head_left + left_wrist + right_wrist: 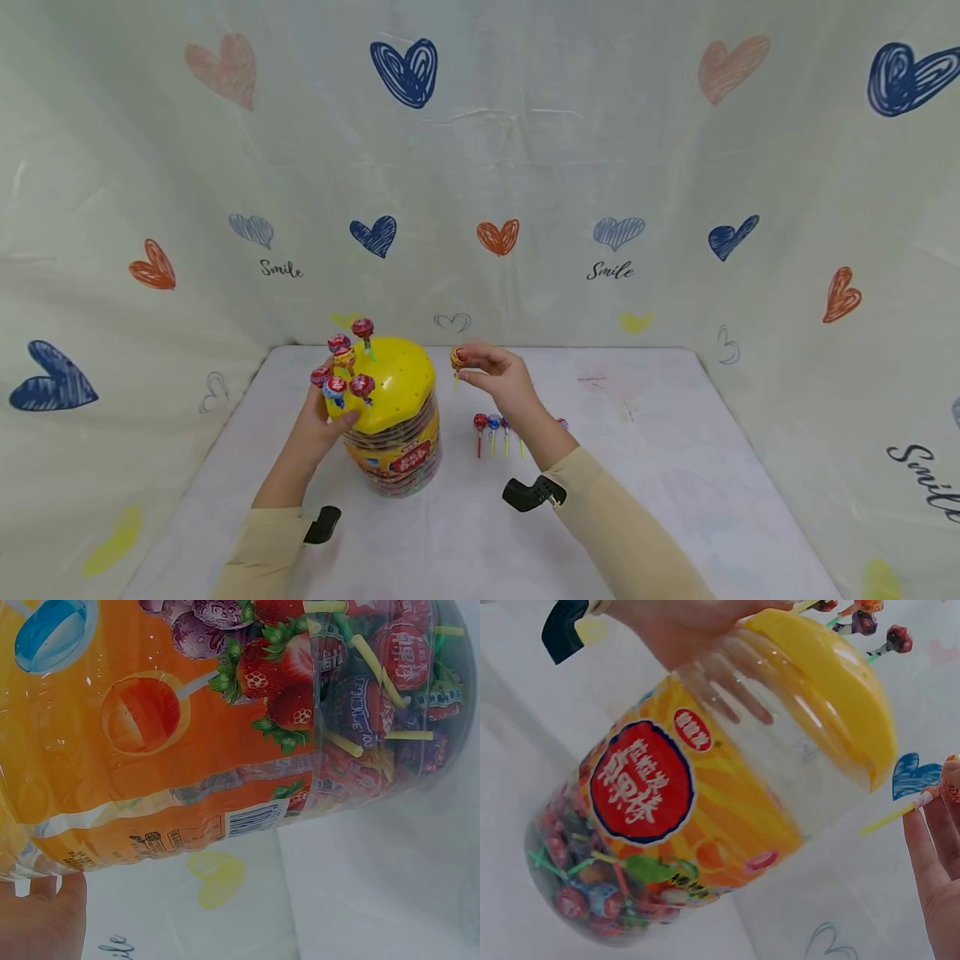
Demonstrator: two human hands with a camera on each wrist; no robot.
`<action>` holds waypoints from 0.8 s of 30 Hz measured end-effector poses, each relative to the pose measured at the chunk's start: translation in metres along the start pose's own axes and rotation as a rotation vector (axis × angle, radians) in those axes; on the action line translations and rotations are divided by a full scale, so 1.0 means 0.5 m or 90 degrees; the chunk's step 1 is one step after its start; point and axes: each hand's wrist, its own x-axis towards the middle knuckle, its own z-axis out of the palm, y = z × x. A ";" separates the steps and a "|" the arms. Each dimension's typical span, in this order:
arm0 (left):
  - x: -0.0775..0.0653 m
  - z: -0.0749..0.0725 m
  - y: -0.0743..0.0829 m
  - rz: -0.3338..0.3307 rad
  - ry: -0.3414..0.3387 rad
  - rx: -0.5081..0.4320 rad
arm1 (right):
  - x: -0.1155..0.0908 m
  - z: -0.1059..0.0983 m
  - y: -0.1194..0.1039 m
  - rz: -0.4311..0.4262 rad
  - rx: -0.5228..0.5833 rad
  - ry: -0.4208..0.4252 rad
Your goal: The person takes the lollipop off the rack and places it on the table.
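Observation:
A large clear jar of lollipops (397, 458) with a yellow lid (401, 375) stands on the table. Several wrapped lollipops (362, 387) stick up from the left side of the lid. My left hand (318, 429) grips the jar's upper left side, its thumb by the lid and its fingers showing through the clear wall in the right wrist view. To the right of the lid, my right hand (498, 379) pinches a yellow-and-red wrapped lollipop (457, 358); its yellow stick (889, 817) points toward the lid in the right wrist view.
Several lollipops (480, 422) lie in a row on the white table (637, 500) right of the jar, partly hidden by my right forearm. A pale curtain (525, 167) printed with hearts hangs behind the table and along its sides.

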 end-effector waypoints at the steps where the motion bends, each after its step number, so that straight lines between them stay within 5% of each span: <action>1: 0.000 0.000 0.001 0.003 0.000 0.000 | -0.006 -0.003 0.009 0.009 0.000 0.005; 13: -0.004 -0.002 0.001 -0.003 0.005 -0.007 | -0.069 -0.030 0.105 0.113 0.002 0.045; 24: -0.001 0.001 0.003 -0.014 0.009 0.002 | -0.121 -0.049 0.192 0.134 0.027 0.054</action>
